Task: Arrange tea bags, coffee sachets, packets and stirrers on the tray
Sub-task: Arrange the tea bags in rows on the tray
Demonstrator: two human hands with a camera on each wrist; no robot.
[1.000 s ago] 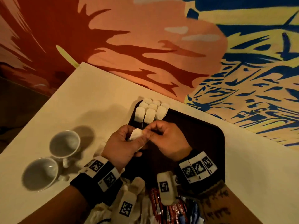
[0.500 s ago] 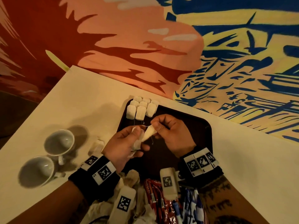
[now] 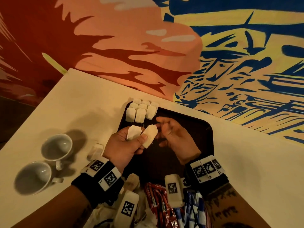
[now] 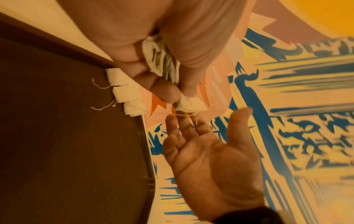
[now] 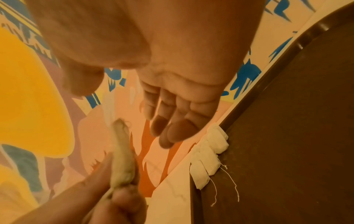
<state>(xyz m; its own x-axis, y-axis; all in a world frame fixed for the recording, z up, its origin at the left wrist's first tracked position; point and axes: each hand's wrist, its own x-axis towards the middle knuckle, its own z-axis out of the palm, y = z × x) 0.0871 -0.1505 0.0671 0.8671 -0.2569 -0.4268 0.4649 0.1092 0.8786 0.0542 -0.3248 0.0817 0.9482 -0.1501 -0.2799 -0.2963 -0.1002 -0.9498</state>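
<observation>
My left hand (image 3: 139,139) pinches two white tea bags, one (image 3: 133,134) beside the other (image 3: 150,135), above the near left part of the dark tray (image 3: 194,129). The right hand (image 3: 162,129) hovers just right of them with fingers straight and palm empty (image 4: 210,153); a thin thread crosses near its fingertips (image 4: 184,121). Several tea bags (image 3: 141,111) lie in neat rows at the tray's far left corner, strings trailing onto the tray (image 5: 228,178). The right wrist view shows one held bag (image 5: 122,159) edge-on.
Two white cups (image 3: 56,147) (image 3: 33,176) stand on the table at the left. A loose tea bag (image 3: 95,151) lies near my left wrist. Red sachets (image 3: 158,199) and blue-white packets (image 3: 189,209) are piled at the near edge. A painted wall rises behind the table.
The right hand, which was pinching a tea bag together with the left, has let go and spread its fingers. The left hand now holds both bags fanned apart.
</observation>
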